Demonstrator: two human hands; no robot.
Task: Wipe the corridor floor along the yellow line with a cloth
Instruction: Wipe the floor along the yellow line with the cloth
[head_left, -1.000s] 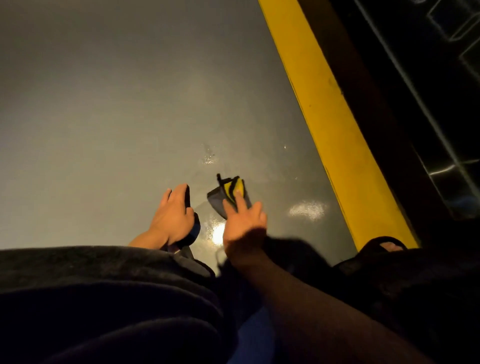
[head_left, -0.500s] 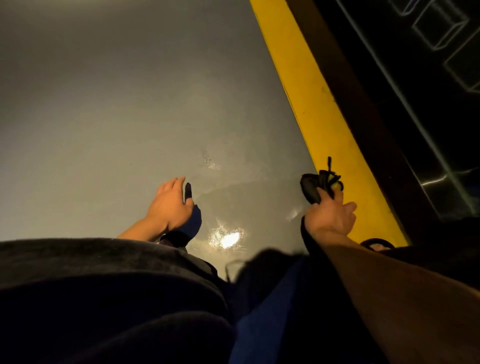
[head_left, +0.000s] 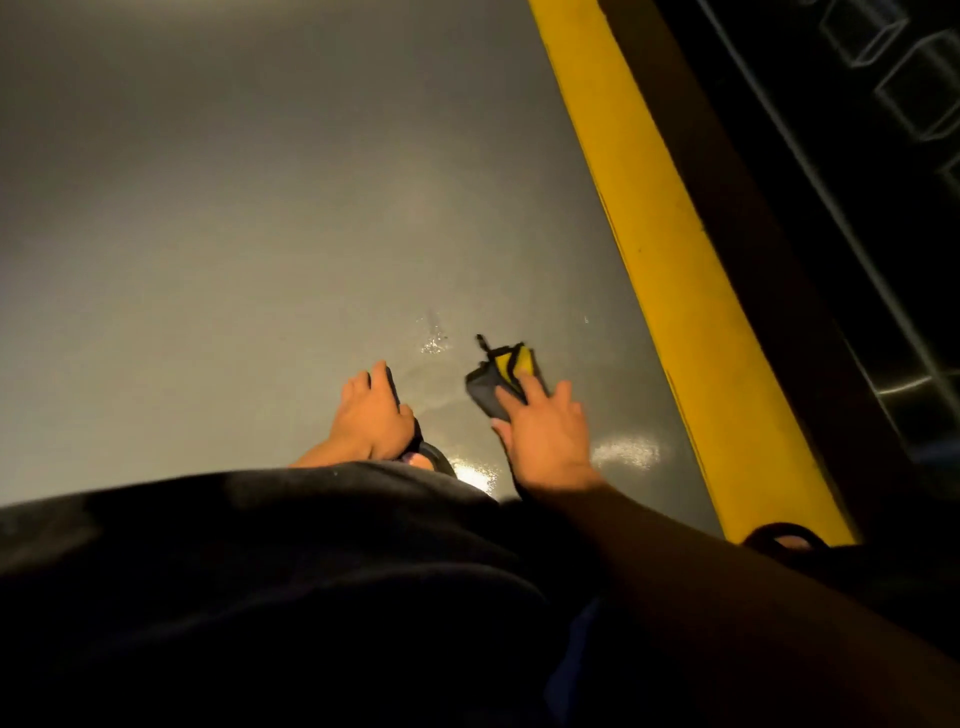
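A: Where's the cloth (head_left: 503, 378) now?

B: On the grey corridor floor (head_left: 234, 249), flat under the right hand (head_left: 545, 436). It's a small folded dark cloth with a yellow face and a little loop sticking up at the far corner. Half a second ago it was bunched up at the edge of the yellow line (head_left: 670, 260); now it sits well to the left of that line, back near the middle of the damp patch.

A: So a return stroke?

B: I'd judge so: one sweep out to the line and one back, much the same spot it held a second ago. That reads as side-to-side wiping in progress, with the strip along the line ahead not yet covered.

A: How are the fingers (head_left: 511, 397) of that hand?

B: Spread and fairly straight, pressing down on the near part of the cloth, not curled round it. The thumb side lies on the floor beside it.

A: And the other hand?

B: The left hand (head_left: 371, 415) is planted on the floor, its fingers laid over something dark, perhaps a sandal strap (head_left: 392, 384); I can't tell whether it holds it or only rests there.

A: Count things for me.

B: One cloth, one yellow line, two hands, and two bright glare spots on the wet floor (head_left: 626, 451). One dark sandal toe (head_left: 784, 535) shows at the near end of the line, and dark clothing (head_left: 234, 571) fills the bottom of the view
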